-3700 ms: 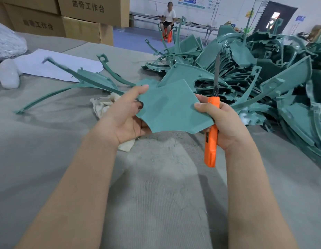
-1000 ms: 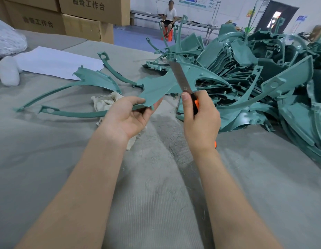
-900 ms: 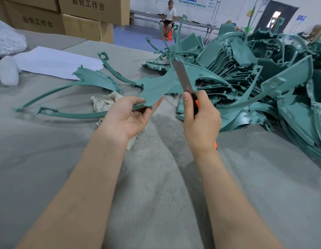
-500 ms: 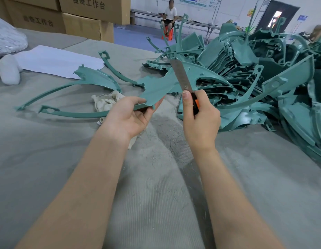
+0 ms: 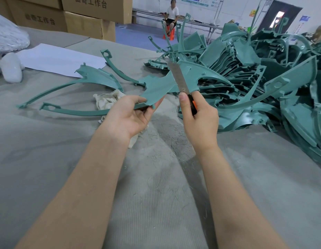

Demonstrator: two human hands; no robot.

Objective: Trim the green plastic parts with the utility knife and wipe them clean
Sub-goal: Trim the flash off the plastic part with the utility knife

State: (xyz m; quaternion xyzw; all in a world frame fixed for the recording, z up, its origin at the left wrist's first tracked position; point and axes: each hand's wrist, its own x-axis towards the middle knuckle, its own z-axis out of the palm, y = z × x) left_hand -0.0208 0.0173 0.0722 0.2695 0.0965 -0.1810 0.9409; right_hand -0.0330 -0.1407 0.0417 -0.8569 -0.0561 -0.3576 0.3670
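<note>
My left hand grips a green plastic part by its near edge, holding it edge-on above the grey felt table. A long curved arm of that part runs off to the left. My right hand is closed around the orange utility knife; its long blade points up and away, lying against the part's right edge, with my thumb on the blade's base. A crumpled off-white cloth lies under and behind my left hand.
A big heap of green parts fills the right side. One separate green part lies at the left, by a white sheet and a white bag. Cardboard boxes stand behind. A person sits far back.
About four seconds ago the part faced me flat with the knife held upright beside it. Now it is turned edge-on and the blade rests on its edge. Little has moved in the last second.
</note>
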